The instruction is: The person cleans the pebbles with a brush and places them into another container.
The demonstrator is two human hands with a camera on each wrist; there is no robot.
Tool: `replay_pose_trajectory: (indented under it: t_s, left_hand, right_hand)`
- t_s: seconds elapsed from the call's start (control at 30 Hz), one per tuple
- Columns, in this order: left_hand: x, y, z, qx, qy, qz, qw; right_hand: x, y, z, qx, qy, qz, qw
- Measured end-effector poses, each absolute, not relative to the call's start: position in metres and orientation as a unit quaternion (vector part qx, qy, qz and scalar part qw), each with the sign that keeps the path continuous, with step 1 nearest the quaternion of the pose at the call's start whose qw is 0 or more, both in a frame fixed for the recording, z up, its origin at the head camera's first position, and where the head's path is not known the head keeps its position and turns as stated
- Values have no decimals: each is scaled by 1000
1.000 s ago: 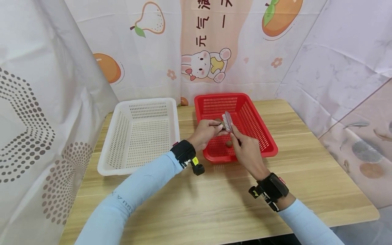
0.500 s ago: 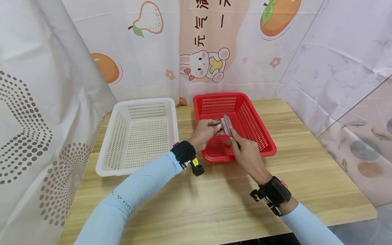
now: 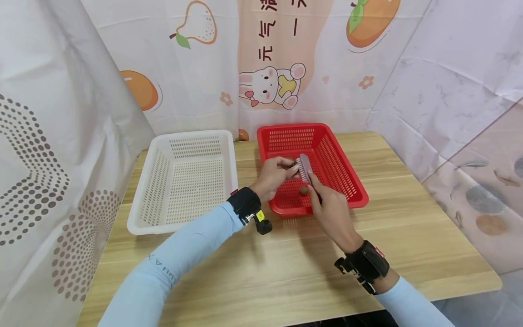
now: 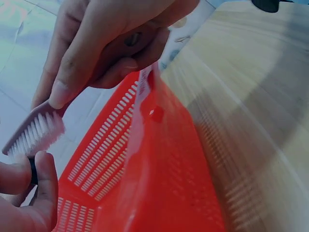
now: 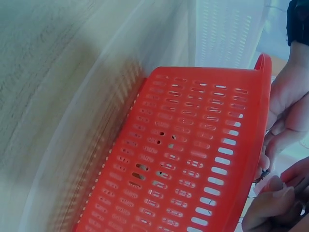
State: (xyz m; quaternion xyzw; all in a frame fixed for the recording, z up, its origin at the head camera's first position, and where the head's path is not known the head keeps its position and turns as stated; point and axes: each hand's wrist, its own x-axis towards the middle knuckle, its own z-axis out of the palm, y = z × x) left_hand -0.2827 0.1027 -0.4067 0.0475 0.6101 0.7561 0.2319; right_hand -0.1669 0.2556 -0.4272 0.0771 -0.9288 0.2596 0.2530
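Observation:
Over the red basket (image 3: 355,190), my left hand (image 3: 274,176) pinches a small dark thing (image 4: 34,170) between thumb and finger. Most of it is hidden by the fingers, so I cannot tell its kind. My right hand (image 3: 333,210) grips the handle of a pinkish-grey scrubbing brush (image 3: 304,164), forefinger along its back. The brush's white bristles (image 4: 35,135) face the left hand and come right at the pinched thing in the left wrist view. Below the hands, a brown roundish lump (image 3: 303,190) lies in the basket, and part of another shows behind the left fingers.
A white slotted basket (image 3: 140,200) stands to the left of the red one on the wooden table (image 3: 261,272). Printed curtains (image 3: 196,91) hang close behind and at both sides. Each wrist wears a black strap with a camera.
The brush has shifted slightly towards me and tilted against the pinched thing, which shows less now than a second ago. Both hands keep their holds, and the baskets stay in place.

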Motion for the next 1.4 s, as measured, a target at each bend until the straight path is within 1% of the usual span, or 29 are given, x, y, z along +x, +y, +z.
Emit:
replay_pose_trajectory:
  t_s: [0.3,0.53,0.77,1.07,1.27,1.4]
  left_hand:
    - [-280,99,-408,67,611,750,244]
    - [-281,95,-406,81,611,744,257]
    - [-279,91,-404,68,617,738,265]
    - [-279,88,-403,24,577,775,257]
    - [-279,84,-403,23,592,769,238]
    - [-281,83,-404,22,602,765,227]
  right_hand:
    - [-172,254,-427,86,-922,259,275]
    - [-177,250,-426,85,-919,272,272]
    - [-182,246,-426,81,-916,285,270]
    - [-181,244,-426,75,-921,290,248]
    - [-177,243,-427,69,-927,288,229]
    - [-175,243,-429,73,-930,281,227]
